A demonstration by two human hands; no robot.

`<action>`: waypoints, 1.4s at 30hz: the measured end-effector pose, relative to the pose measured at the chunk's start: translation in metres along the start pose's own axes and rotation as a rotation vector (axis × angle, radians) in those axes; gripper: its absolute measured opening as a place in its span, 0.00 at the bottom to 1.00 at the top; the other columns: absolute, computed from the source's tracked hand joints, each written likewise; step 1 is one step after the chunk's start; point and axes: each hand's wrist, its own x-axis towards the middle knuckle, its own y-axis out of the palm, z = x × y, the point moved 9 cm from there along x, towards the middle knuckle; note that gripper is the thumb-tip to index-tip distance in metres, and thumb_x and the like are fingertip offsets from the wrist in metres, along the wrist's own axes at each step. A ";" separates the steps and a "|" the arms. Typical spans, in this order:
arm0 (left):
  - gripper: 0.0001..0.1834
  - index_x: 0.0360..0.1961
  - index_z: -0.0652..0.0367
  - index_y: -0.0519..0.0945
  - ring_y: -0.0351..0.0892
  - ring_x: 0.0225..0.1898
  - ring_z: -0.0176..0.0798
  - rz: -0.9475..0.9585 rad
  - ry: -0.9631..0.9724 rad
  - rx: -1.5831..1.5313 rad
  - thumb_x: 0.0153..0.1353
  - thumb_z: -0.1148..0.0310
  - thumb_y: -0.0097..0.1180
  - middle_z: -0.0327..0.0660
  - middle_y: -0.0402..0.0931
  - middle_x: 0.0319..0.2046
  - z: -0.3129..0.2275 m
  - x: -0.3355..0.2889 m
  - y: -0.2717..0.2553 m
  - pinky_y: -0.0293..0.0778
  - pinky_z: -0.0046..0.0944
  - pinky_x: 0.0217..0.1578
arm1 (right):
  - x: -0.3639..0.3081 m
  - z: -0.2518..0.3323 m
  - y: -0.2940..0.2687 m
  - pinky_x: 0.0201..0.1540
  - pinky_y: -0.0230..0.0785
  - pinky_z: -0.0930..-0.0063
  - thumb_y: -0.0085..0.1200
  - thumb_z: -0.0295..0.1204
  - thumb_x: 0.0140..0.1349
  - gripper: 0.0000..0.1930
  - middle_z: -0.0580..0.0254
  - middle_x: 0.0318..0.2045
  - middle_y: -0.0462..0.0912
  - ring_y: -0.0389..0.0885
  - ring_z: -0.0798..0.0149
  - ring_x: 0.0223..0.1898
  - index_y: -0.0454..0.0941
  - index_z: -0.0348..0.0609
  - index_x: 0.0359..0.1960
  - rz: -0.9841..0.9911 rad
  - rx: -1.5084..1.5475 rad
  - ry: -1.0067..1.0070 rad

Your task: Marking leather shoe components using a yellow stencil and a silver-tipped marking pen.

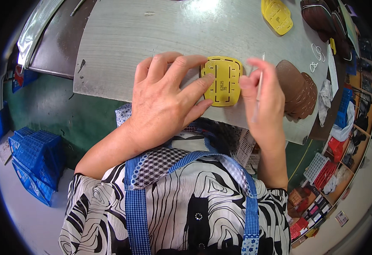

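Observation:
A yellow template (223, 75) with slots cut through it and dark markings lies on the grey table in front of me. Beneath its left edge a strip of something dark shows. My left hand (164, 91) rests over the template's left side, fingers spread and fingertips pressing it down. Just to the right, my right hand (267, 100) is closed around a thin pale pen-like stick (259, 88), somewhat blurred by motion; its working tip is hard to make out. Beside that hand lies a fanned stack of brown cut pieces (298, 91).
More yellow templates (278, 17) lie at the far right, near bundled dark brown pieces (317, 15). White string (317, 57) lies at the table's right side. Blue crates (37, 157) stand on the floor at left. Loaded shelves (347, 140) line the right.

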 end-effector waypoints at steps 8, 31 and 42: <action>0.16 0.42 0.45 0.85 0.73 0.56 0.46 0.028 0.012 0.031 0.51 0.59 0.70 0.31 0.78 0.60 0.002 -0.001 0.004 0.65 0.49 0.57 | 0.021 0.018 0.001 0.37 0.73 0.78 0.54 0.31 0.76 0.11 0.62 0.29 0.83 0.81 0.72 0.31 0.83 0.35 0.43 0.067 0.549 -0.045; 0.16 0.44 0.45 0.85 0.74 0.56 0.46 0.039 0.022 0.053 0.54 0.59 0.70 0.32 0.78 0.58 0.002 0.002 0.006 0.65 0.52 0.61 | -0.027 0.003 -0.009 0.33 0.68 0.65 0.51 0.29 0.76 0.10 0.60 0.24 0.79 0.77 0.61 0.27 0.83 0.38 0.39 -0.199 0.156 0.066; 0.18 0.43 0.48 0.85 0.75 0.55 0.45 -0.005 0.041 0.024 0.51 0.59 0.72 0.30 0.81 0.57 0.003 0.002 0.004 0.66 0.51 0.60 | 0.014 0.032 0.013 0.38 0.72 0.59 0.58 0.30 0.70 0.07 0.54 0.32 0.83 0.80 0.48 0.35 0.82 0.40 0.37 -0.194 0.193 -0.167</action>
